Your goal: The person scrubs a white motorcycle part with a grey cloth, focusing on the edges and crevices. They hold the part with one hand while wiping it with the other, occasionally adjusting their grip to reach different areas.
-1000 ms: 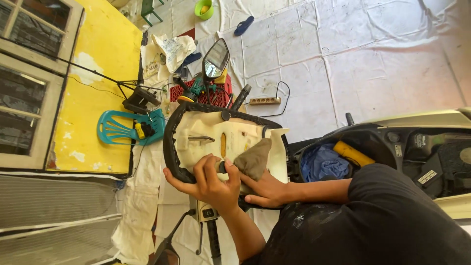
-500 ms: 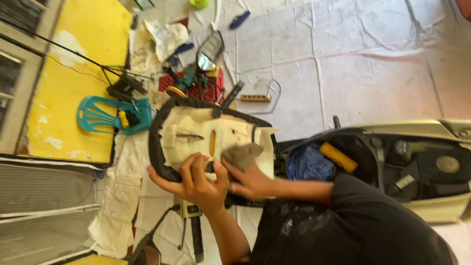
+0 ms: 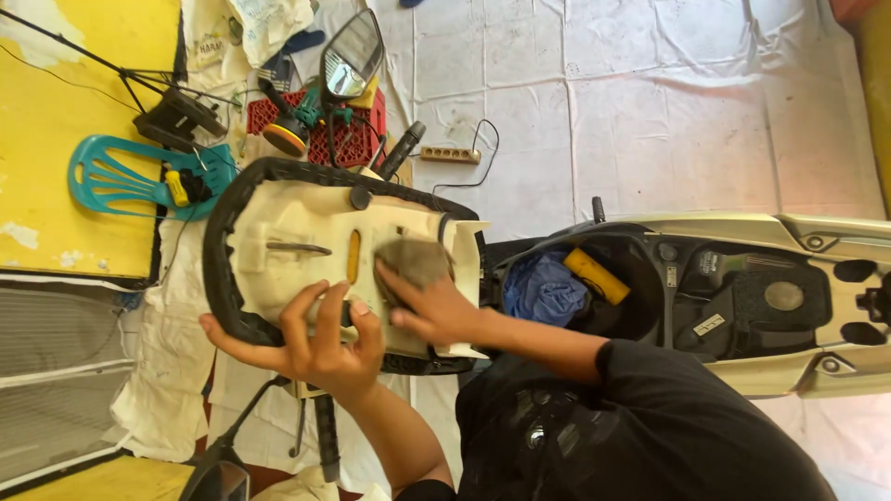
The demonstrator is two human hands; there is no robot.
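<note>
Since earlier frame, grey rag [image 3: 415, 263] slid toward cream scooter seat base with black rim [image 3: 297, 223]'s centre; right hand [image 3: 436, 311] fingers pressed flat on rag; left hand [image 3: 316, 343] fingers clamped on seat edge; wiping looks partway, far side apparently untouched; seat rests against open scooter [image 3: 742, 297].

Your floor [image 3: 650, 111]: white tiles, with clutter along one side.

You have a power strip [image 3: 450, 154] lying on the bare tiles, its black cord looping beside it. Near it sit a red crate [image 3: 348, 144] heaped with tools, a mirror [image 3: 351, 56] and a black grip [image 3: 401, 148]. A teal plastic chair [image 3: 121, 176] lies flat by the yellow wall [image 3: 56, 111]. White cloths [image 3: 162, 371] cover the tiles by the chair, and the scooter [image 3: 742, 278] stands on the tiles.
</note>
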